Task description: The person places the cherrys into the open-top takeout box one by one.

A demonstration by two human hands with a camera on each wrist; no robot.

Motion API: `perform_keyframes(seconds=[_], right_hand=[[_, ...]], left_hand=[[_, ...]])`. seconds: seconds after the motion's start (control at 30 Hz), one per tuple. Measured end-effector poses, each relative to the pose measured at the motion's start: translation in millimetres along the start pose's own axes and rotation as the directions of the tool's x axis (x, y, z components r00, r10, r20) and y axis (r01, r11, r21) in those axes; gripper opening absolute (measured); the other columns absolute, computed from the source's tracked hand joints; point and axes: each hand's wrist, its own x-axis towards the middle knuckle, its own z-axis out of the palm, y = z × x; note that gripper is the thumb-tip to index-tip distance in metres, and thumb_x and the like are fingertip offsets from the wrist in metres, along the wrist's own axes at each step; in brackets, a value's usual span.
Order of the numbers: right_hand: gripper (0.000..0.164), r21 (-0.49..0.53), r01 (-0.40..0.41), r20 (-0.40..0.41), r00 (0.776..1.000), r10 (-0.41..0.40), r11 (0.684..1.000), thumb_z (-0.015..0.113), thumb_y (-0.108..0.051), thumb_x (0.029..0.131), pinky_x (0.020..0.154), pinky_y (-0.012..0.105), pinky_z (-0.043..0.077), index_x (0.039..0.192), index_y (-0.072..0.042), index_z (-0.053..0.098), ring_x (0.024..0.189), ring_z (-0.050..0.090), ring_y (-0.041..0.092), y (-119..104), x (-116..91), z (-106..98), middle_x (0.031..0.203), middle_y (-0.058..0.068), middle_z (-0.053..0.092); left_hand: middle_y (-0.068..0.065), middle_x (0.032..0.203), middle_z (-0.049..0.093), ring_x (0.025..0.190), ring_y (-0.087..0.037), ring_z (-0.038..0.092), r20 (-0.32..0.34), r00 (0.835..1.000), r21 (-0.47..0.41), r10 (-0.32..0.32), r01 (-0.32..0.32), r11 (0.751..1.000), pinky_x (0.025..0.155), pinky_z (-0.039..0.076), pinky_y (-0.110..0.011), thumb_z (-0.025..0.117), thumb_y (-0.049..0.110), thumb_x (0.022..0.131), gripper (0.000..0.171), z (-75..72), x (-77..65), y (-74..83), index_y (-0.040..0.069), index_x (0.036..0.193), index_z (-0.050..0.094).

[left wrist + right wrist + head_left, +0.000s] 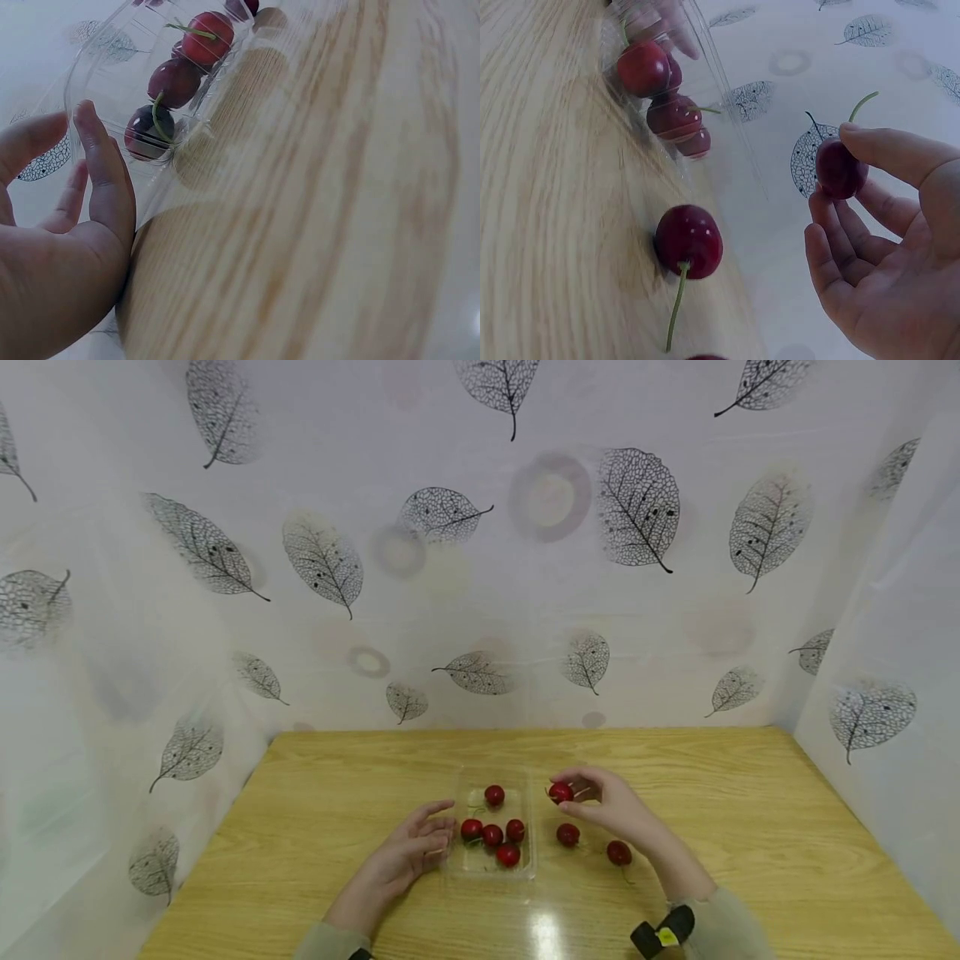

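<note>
A clear plastic box [534, 860] on the table holds several dark red cherries [492, 836], some with green stems. My left hand [411, 852] is at the box's left side, its fingers fairly straight and touching or nearly touching the wall; the left wrist view shows fingertips by the clear side [90, 82]. To the right of the box, my right hand [611, 806] pinches one cherry [841, 166] between thumb and fingers, raised above the table. Its green stem points up past the thumb in the right wrist view.
Two loose cherries lie on the wooden table [345, 777] right of the box: one [567, 835] beneath the right hand, another [618, 852] farther right with its stem toward the front. A leaf-patterned white sheet [525, 610] stands behind the table and along both sides.
</note>
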Motion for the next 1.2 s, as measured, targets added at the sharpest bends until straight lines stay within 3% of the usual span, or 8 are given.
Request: perform_keyframes(seconds=[0.3, 0.53, 0.9, 1.03, 1.2], right_hand=[[0.039, 0.028, 0.045, 0.026, 0.999, -0.046, 0.999, 0.077, -0.011, 0.097, 0.096, 0.033, 0.059, 0.133, 0.001, 0.068, 0.109, 0.07, 0.027, -13, 14, 10, 0.125, 0.02, 0.073], [0.038, 0.012, 0.081, 0.042, 0.996, -0.081, 0.997, 0.077, -0.009, 0.096, 0.099, 0.045, 0.06, 0.131, 0.002, 0.069, 0.108, 0.071, 0.028, -18, 20, 16, 0.121, 0.02, 0.074], [0.036, 0.013, 0.125, 0.068, 0.99, -0.126, 0.992, 0.079, -0.009, 0.094, 0.095, 0.04, 0.061, 0.126, 0.003, 0.07, 0.104, 0.072, 0.026, -26, 30, 32, 0.116, 0.019, 0.076], [0.036, 0.009, 0.125, 0.078, 0.989, -0.126, 0.992, 0.079, -0.008, 0.093, 0.094, 0.032, 0.061, 0.125, 0.003, 0.07, 0.104, 0.072, 0.024, -25, 33, 39, 0.116, 0.018, 0.075], [0.036, 0.013, 0.138, 0.103, 0.985, -0.138, 0.99, 0.08, -0.008, 0.092, 0.094, 0.033, 0.061, 0.126, 0.003, 0.07, 0.103, 0.073, 0.024, -23, 36, 47, 0.117, 0.018, 0.075]], left_hand=[[-0.002, 0.133, 0.056, 0.116, -0.011, 0.059, -0.001, 1.0, -0.004, 0.004, -0.004, 1.0, 0.091, 0.056, -0.022, 0.062, 0.004, 0.103, 0.069, -1.2, 0.9, -0.5, 0.003, 0.164, 0.029], [-0.003, 0.133, 0.056, 0.116, -0.011, 0.059, -0.006, 1.0, 0.001, 0.002, -0.002, 1.0, 0.091, 0.056, -0.021, 0.062, 0.005, 0.104, 0.07, -1.2, 1.2, -0.5, 0.003, 0.164, 0.029], [-0.002, 0.132, 0.056, 0.115, -0.01, 0.059, -0.023, 1.0, 0.01, -0.01, 0.01, 1.0, 0.089, 0.056, -0.02, 0.062, 0.003, 0.103, 0.068, -2.5, 2.9, -1.9, 0.004, 0.163, 0.031], [-0.001, 0.132, 0.056, 0.115, -0.01, 0.059, -0.02, 1.0, 0.008, -0.007, 0.008, 1.0, 0.089, 0.056, -0.02, 0.063, 0.004, 0.103, 0.068, -2.0, 2.6, -2.0, 0.004, 0.163, 0.031], [0.0, 0.131, 0.057, 0.115, -0.01, 0.059, -0.016, 1.0, 0.014, -0.003, 0.003, 1.0, 0.09, 0.056, -0.021, 0.062, 0.004, 0.103, 0.068, -2.0, 2.3, -2.5, 0.003, 0.163, 0.031]])
